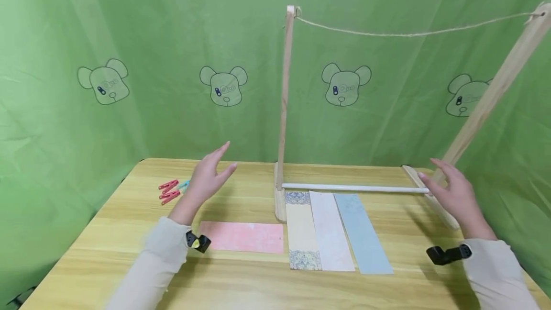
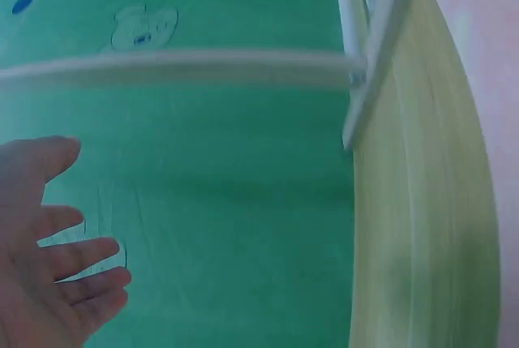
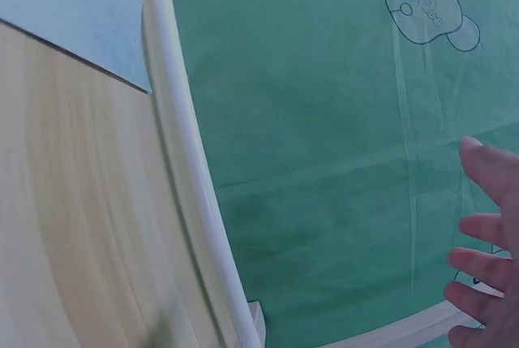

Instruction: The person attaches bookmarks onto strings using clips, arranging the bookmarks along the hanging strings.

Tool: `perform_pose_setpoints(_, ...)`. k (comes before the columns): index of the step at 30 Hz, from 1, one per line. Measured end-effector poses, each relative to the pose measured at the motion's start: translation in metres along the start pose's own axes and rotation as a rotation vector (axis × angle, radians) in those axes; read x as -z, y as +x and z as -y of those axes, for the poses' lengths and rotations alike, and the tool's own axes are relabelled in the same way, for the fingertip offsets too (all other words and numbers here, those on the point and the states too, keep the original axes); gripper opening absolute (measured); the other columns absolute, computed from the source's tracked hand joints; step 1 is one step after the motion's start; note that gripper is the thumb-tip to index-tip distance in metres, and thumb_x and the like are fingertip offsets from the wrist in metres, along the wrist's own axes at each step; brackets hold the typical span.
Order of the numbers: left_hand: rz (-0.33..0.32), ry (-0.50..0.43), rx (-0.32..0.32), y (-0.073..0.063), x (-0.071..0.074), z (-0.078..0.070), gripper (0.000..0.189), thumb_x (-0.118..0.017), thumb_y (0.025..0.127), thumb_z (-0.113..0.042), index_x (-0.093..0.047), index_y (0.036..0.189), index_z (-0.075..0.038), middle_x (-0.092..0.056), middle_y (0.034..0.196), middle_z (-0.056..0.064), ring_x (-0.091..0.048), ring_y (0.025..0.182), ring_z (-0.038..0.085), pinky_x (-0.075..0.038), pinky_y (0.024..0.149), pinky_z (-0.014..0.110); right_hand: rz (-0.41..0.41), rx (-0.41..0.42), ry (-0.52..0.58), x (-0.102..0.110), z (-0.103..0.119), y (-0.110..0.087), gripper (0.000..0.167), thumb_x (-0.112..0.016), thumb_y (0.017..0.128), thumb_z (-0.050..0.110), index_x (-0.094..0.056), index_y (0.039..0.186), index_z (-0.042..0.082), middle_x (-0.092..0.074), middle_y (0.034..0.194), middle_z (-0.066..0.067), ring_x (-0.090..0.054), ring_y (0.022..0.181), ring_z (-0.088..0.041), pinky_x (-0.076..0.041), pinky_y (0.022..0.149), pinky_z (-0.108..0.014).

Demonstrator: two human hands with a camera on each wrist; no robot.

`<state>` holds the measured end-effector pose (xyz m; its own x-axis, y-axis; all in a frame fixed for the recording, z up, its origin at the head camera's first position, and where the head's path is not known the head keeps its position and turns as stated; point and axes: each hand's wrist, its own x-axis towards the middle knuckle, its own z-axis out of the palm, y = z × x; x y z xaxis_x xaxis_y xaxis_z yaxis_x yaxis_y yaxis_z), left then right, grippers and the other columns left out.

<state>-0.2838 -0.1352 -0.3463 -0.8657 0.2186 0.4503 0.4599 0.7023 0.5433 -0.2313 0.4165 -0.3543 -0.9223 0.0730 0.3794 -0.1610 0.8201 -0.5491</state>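
My left hand (image 1: 205, 180) hovers over the left of the table, fingers extended and thumb apart, holding nothing. Close beside it lie red clothespins (image 1: 169, 197) and a light blue clothespin (image 1: 183, 184). A pink card strip (image 1: 243, 237) lies sideways near that wrist. To its right, a cream strip with blue lace-pattern ends (image 1: 303, 231), a pale pinkish-white strip (image 1: 331, 233) and a light blue strip (image 1: 365, 236) lie side by side. My right hand (image 1: 456, 195), also bare of any object, is raised near the wooden frame's right post (image 1: 495, 90), its fingers spread.
The wooden frame stands at the table's right back, with a left post (image 1: 286, 99), a sagging twine (image 1: 409, 35) between the tops and a white rod (image 1: 353, 188) low across. Green curtains (image 1: 172, 123) with bear-head prints surround the wooden table (image 1: 232, 281).
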Motion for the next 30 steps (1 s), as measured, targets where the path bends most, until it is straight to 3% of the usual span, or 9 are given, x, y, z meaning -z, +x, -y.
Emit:
perform_pose_setpoints(2, -0.043, -0.022, -0.019, 0.004, -0.009, -0.009, 0.061, -0.06, 0.092, -0.034, -0.037, 0.144, -0.011, -0.044, 0.142, 0.014, -0.043, 0.128, 0.034, -0.034, 0.109, 0.048, -0.05, -0.053, 0.003, -0.001, 0.0, 0.001, 0.064, -0.051, 0.097, 0.038, -0.029, 0.145, 0.003, -0.029, 0.144, -0.034, -0.058, 0.095, -0.042, -0.048, 0.082, -0.056)
perform_pose_setpoints(3, -0.068, -0.031, -0.031, 0.006, -0.013, -0.013, 0.059, -0.061, 0.092, -0.033, -0.04, 0.142, -0.011, -0.047, 0.14, 0.013, -0.046, 0.126, 0.033, -0.036, 0.107, 0.047, -0.084, -0.08, 0.008, -0.001, 0.001, 0.001, 0.063, -0.052, 0.096, 0.039, -0.033, 0.144, 0.004, -0.034, 0.142, -0.033, -0.061, 0.074, -0.033, -0.053, 0.068, -0.045)
perform_pose_setpoints(5, -0.116, -0.047, -0.058, 0.01, -0.022, -0.021, 0.055, -0.062, 0.091, -0.032, -0.045, 0.139, -0.01, -0.052, 0.136, 0.012, -0.052, 0.121, 0.031, -0.041, 0.104, 0.045, -0.171, -0.129, 0.028, -0.002, 0.001, 0.001, 0.06, -0.055, 0.094, 0.039, -0.041, 0.14, 0.004, -0.042, 0.136, -0.032, -0.043, 0.04, -0.017, -0.042, 0.04, -0.03)
perform_pose_setpoints(6, -0.14, -0.056, -0.072, 0.011, -0.027, -0.024, 0.054, -0.063, 0.091, -0.031, -0.047, 0.137, -0.009, -0.054, 0.133, 0.012, -0.054, 0.119, 0.031, -0.043, 0.103, 0.043, -0.218, -0.158, 0.041, -0.002, 0.001, 0.002, 0.058, -0.057, 0.093, 0.039, -0.045, 0.137, 0.004, -0.046, 0.133, -0.031, -0.031, 0.034, -0.01, -0.032, 0.032, -0.026)
perform_pose_setpoints(10, -0.209, -0.102, -0.11, 0.016, -0.042, -0.035, 0.05, -0.066, 0.088, -0.027, -0.053, 0.132, -0.006, -0.058, 0.128, 0.013, -0.058, 0.114, 0.029, -0.045, 0.101, 0.039, -0.347, -0.29, 0.169, 0.0, 0.0, 0.006, 0.053, -0.062, 0.09, 0.036, -0.052, 0.133, 0.008, -0.049, 0.138, -0.014, -0.054, 0.065, 0.005, -0.047, 0.062, -0.009)
perform_pose_setpoints(13, -0.222, -0.147, -0.109, 0.02, -0.052, -0.043, 0.049, -0.068, 0.087, -0.025, -0.055, 0.13, -0.005, -0.058, 0.128, 0.012, -0.061, 0.109, 0.028, -0.045, 0.101, 0.036, -0.421, -0.379, 0.318, 0.004, -0.005, 0.011, 0.05, -0.067, 0.087, 0.03, -0.054, 0.132, 0.012, -0.056, 0.132, 0.003, -0.053, 0.094, 0.009, -0.041, 0.086, -0.003)
perform_pose_setpoints(18, -0.225, -0.24, -0.094, 0.028, -0.067, -0.055, 0.048, -0.069, 0.087, -0.022, -0.055, 0.128, -0.003, -0.058, 0.128, 0.013, -0.061, 0.109, 0.027, -0.049, 0.096, 0.035, -0.524, -0.458, 0.557, 0.014, -0.011, 0.02, 0.053, -0.074, 0.081, 0.022, -0.055, 0.13, 0.012, -0.063, 0.114, 0.01, -0.055, 0.093, 0.004, -0.043, 0.076, 0.001)
perform_pose_setpoints(23, -0.295, -0.366, -0.083, 0.04, -0.076, -0.065, 0.04, -0.068, 0.087, -0.017, -0.059, 0.122, 0.0, -0.063, 0.12, 0.015, -0.063, 0.105, 0.029, -0.054, 0.088, 0.032, -0.549, -0.524, 0.787, 0.018, -0.01, 0.03, 0.063, -0.08, 0.075, 0.019, -0.054, 0.132, 0.015, -0.06, 0.105, 0.015, -0.054, 0.096, 0.002, -0.044, 0.073, 0.001)
perform_pose_setpoints(30, -0.334, -0.435, -0.019, 0.054, -0.081, -0.074, 0.039, -0.07, 0.085, -0.015, -0.059, 0.119, -0.001, -0.064, 0.117, 0.016, -0.064, 0.102, 0.027, -0.055, 0.085, 0.029, -0.566, -0.551, 0.885, 0.018, -0.013, 0.046, 0.063, -0.081, 0.074, 0.017, -0.054, 0.13, 0.013, -0.059, 0.104, 0.012, -0.054, 0.094, 0.001, -0.046, 0.072, -0.001)
